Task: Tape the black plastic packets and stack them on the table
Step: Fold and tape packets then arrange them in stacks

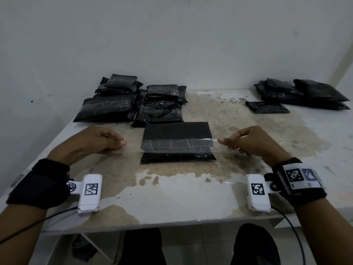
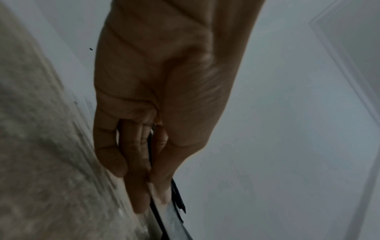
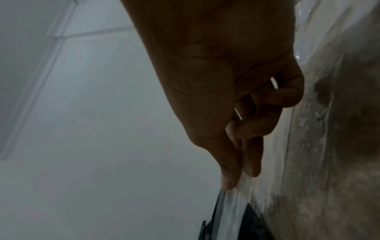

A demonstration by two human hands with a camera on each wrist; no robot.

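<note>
A black packet (image 1: 178, 142) lies flat on the table (image 1: 172, 194), right between the 2 hands. A strip of clear tape (image 1: 177, 145) is stretched across it from side to side. The left hand (image 1: 95, 142) pinches 1 end of the tape with thumb and fingers. The right hand (image 1: 254, 142) pinches the other end the same way, and its other fingers are curled in. Both hands are just beside the packet, 1 on each side, not touching it. Farther back on the left sits a pile (image 1: 131, 101) of taped packets, close to the packet. Far back on the right, well apart, lies another pile (image 1: 303, 94), with 1 packet (image 1: 267, 107) in front of it. Behind all is a white wall (image 1: 172, 39).
</note>
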